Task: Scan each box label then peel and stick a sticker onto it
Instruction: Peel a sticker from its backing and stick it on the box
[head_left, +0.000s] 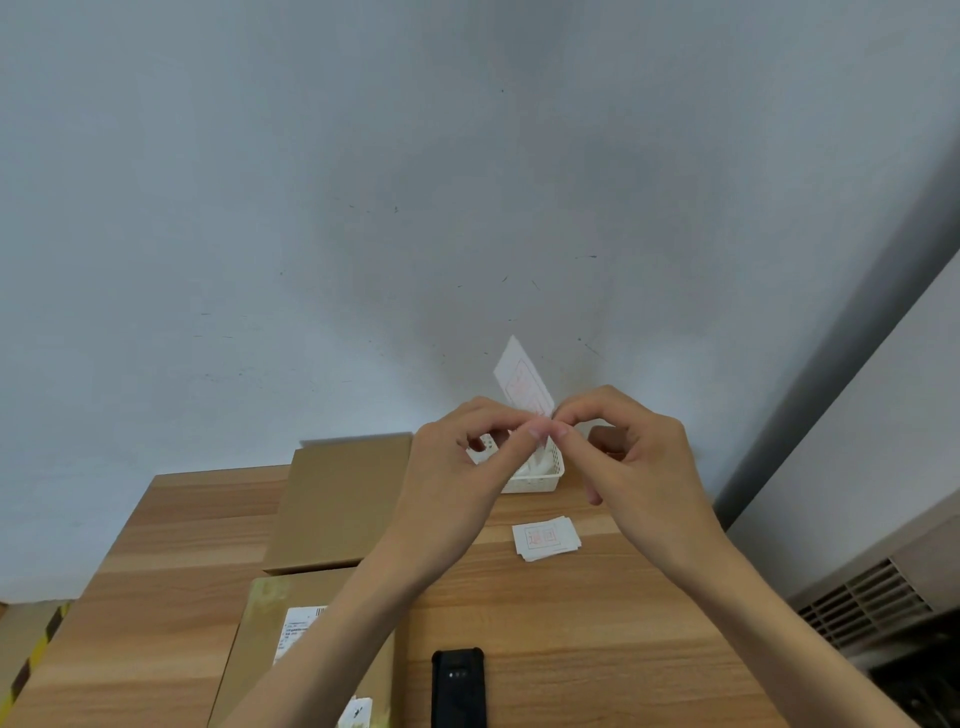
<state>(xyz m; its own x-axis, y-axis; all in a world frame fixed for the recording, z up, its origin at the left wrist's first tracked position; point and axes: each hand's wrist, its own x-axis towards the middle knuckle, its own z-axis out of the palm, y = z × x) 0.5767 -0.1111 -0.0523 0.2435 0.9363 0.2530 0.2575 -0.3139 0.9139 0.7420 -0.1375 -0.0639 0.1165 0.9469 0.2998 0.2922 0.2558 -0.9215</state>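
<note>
Head cam showed both hands raised above the wooden table (597, 623), meeting at frame centre. Left hand (462, 467) and right hand (639, 457) each pinched the bottom edge of a sticker sheet (522, 382) between thumb and forefinger, fingertips (537, 430) touching or nearly so; remaining fingers curled loosely. Sheet stood upright, tilted toward 11 o'clock, red print faintly visible; could not tell whether the sticker had separated from its backing. At 6 o'clock from the hands a small stack of stickers (545, 538) lay flat on the table. Behind the hands, at 12 o'clock on the table, sat a white perforated basket (540, 480), mostly hidden by the hands. Plain cardboard box (337, 506) lay at 9 o'clock from the hands; a second box (260, 649) with a white printed label (298, 631) lay at 7 o'clock, partly under the left forearm. Black handheld scanner (458, 686) lay on the table at 6 o'clock, near the bottom edge, just beside the labelled box. Grey wall (363, 208) filled the upper frame.
</note>
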